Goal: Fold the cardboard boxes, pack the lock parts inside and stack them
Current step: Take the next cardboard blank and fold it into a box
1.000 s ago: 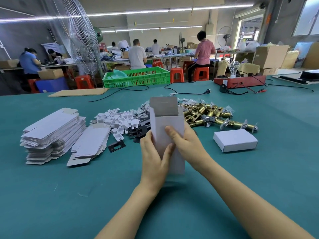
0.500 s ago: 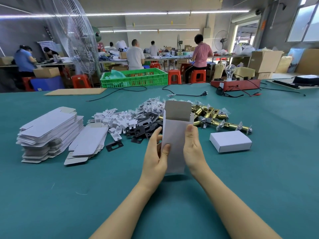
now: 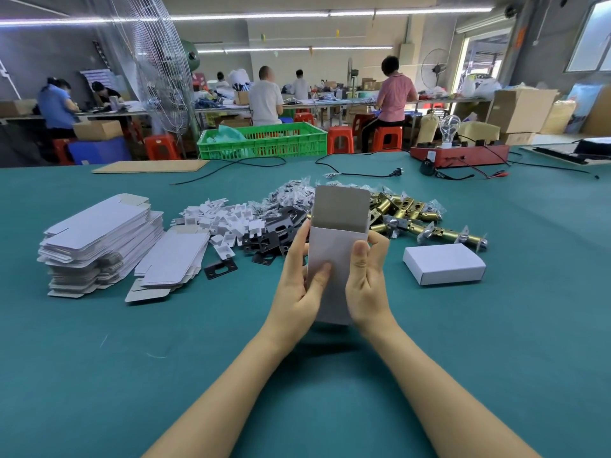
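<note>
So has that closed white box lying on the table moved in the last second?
No. The closed white box sits just in front of the brass latches' right end, as before. Its small shift in the picture matches the camera's own movement.

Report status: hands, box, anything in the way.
Left hand and right hand both grip the box, upright, top flap open. Nothing packed yet. Latches behind it, path clear.

Flat box blanks (image 3: 99, 239) are stacked at the left of the surface (image 3: 330, 391). Lock parts (image 3: 406, 216) lie behind the held box (image 3: 334, 259); a closed box (image 3: 444, 264) sits right.
</note>
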A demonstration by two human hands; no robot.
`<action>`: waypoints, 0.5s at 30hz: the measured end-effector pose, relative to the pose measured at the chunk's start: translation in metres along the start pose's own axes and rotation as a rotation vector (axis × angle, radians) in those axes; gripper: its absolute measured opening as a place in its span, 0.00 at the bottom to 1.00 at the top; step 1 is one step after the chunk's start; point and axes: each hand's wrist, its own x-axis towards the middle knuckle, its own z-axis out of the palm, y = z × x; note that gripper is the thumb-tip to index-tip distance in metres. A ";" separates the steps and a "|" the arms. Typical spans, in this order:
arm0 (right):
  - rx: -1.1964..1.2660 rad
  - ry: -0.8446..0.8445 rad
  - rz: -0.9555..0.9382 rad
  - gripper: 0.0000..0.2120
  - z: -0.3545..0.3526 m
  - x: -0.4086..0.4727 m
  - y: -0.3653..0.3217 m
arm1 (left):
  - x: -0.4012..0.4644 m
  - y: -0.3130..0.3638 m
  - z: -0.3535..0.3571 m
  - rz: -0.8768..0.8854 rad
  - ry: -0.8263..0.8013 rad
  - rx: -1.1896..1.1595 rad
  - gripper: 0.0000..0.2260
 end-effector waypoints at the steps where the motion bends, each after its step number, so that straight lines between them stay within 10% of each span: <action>1: -0.007 -0.007 -0.013 0.27 0.001 -0.001 0.001 | 0.001 0.002 -0.001 -0.004 0.000 -0.004 0.25; 15: -0.057 -0.021 -0.102 0.27 0.004 -0.010 0.000 | 0.004 0.000 -0.006 0.113 0.064 -0.082 0.21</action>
